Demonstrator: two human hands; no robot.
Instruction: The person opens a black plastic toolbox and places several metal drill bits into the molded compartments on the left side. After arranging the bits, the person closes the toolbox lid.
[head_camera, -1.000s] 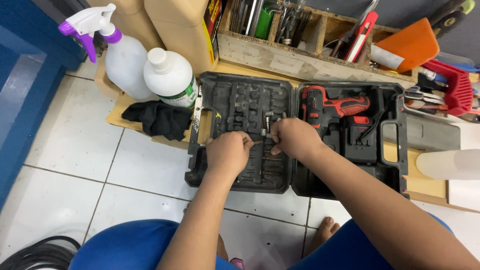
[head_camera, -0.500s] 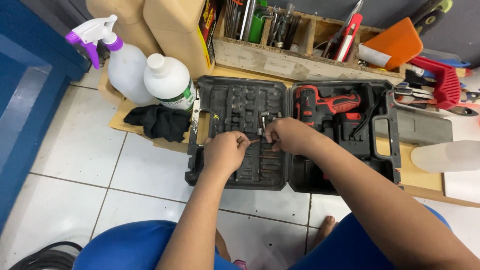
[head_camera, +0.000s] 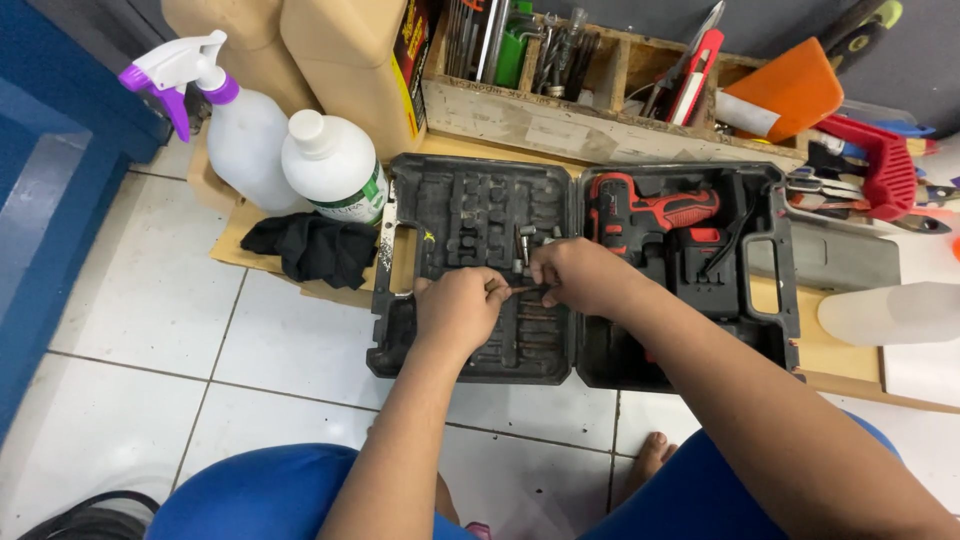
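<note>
Black plastic tool case (head_camera: 480, 200), one, lies open on white floor tiles (head_camera: 130, 310); one red cordless drill (head_camera: 650, 210) at 2 o'clock in it. Left hand (head_camera: 455, 315) and right hand (head_camera: 580, 275), both curled, pinch one thin drill bit (head_camera: 520, 290) between them over the case's left half. Two white bottles: spray bottle (head_camera: 235, 130), capped bottle (head_camera: 335, 170) at 10 o'clock. One black rag (head_camera: 315, 250). One wooden tool crate (head_camera: 590, 120) at 12.
</note>
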